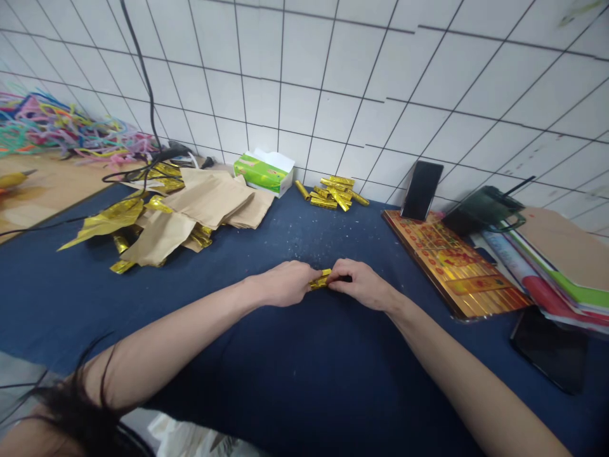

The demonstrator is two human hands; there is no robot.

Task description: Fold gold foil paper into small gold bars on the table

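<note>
Head view: my left hand (284,284) and right hand (361,284) grip a folded gold foil piece (320,279) between them; it looks light, slippery and easily creased, best held by its ends.

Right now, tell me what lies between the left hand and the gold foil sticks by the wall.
In the head view, only dark blue cloth flecked with pale specks lies between the left hand and the gold foil sticks.
</note>
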